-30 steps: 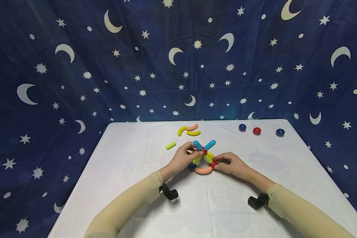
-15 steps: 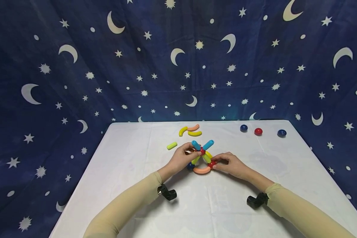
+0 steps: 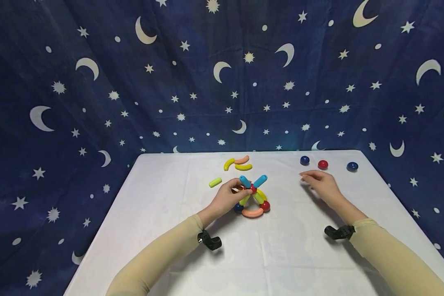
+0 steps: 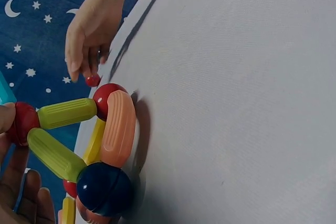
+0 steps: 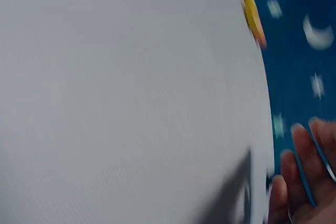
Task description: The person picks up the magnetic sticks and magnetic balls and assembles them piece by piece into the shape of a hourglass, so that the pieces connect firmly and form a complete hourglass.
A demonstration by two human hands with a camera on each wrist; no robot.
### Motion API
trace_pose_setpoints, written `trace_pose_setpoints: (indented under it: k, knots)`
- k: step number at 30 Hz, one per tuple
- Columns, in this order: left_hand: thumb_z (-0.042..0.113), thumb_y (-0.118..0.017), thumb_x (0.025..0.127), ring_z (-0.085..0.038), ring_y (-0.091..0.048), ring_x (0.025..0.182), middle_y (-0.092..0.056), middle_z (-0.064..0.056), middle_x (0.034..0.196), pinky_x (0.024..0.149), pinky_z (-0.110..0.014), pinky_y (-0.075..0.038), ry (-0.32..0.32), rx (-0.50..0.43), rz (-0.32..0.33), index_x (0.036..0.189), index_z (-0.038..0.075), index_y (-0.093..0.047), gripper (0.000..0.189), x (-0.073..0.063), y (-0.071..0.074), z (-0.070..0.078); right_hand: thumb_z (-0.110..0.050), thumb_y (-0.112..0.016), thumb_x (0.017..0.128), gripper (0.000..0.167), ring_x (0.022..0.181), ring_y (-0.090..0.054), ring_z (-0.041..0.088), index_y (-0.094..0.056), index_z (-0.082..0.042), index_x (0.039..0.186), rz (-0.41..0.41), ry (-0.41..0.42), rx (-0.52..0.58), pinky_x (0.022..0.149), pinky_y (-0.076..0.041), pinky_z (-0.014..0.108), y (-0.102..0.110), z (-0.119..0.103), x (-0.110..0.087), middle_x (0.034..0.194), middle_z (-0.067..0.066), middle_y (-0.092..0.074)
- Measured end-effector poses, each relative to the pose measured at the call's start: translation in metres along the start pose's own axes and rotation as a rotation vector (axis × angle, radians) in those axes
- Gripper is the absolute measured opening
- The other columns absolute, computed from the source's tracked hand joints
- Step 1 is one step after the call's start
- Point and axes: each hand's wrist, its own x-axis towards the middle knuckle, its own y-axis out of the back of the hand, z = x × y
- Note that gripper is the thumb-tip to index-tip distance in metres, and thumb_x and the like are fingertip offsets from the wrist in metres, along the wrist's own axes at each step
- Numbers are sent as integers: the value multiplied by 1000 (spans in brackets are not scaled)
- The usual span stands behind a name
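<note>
Nearest, along the bottom of the head view, two pale sleeves [image 3: 151, 255] reach in over the white counter [image 3: 296, 263]. At the centre of the frame stands a built frame of balls and sticks: a salmon curved stick [image 3: 253, 213] lies at its front, running left to right between a lower blue ball [image 3: 238, 208] and a lower red ball [image 3: 265, 206], and yellow-green sticks [image 3: 258, 198] slope up to a top red ball [image 3: 253, 189]. Of the two hands, the left hand [image 3: 225, 198] pinches that top ball from the left; two light blue sticks [image 3: 260, 181] spread upward from it in a V. The right hand [image 3: 323, 187] is well apart, right of centre, fingers loosely extended and holding nothing. Farther up lies a loose green stick [image 3: 215, 182], slanting up to the right, nearer the left hand. Beyond it, loose curved sticks [image 3: 243, 167] cluster at upper centre. The key relation, I judge, is at upper right: the right hand is much the nearer to three loose balls [image 3: 322, 165], round and so without a long axis, their row running across the frame just beyond its fingertips and knuckles. A starry curtain [image 3: 192, 74] fills the background.
</note>
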Motion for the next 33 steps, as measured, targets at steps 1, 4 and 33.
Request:
trace_pose_setpoints:
  k: [1, 4, 33]
  knots:
    - [34, -73, 96, -19, -61, 101, -68, 5, 110, 89, -36, -51, 3, 2, 1, 114, 21, -71, 22, 0, 0, 0, -31, -61, 105, 40, 88, -63, 2, -68, 3, 125, 69, -27, 3, 71, -51, 21, 11, 5, 3, 101, 0, -75]
    - [34, -74, 96, -20, -61, 100, -68, 5, 109, 88, -36, -51, 5, 4, 4, 113, 21, -71, 22, -1, 0, 0, -26, -56, 106, 39, 81, -57, -4, -65, 5, 128, 278, -146, 1, 66, -47, 15, 40, 21, 13, 89, -16, -66]
    - [33, -75, 96, -20, -61, 100, -69, 6, 109, 83, -35, -53, 20, 0, 14, 113, 22, -71, 21, -1, 0, 0, -33, -41, 106, 70, 142, -30, 53, -17, 6, 159, 249, -514, -297, 115, -27, 60, 101, 58, 39, 156, 35, -30]
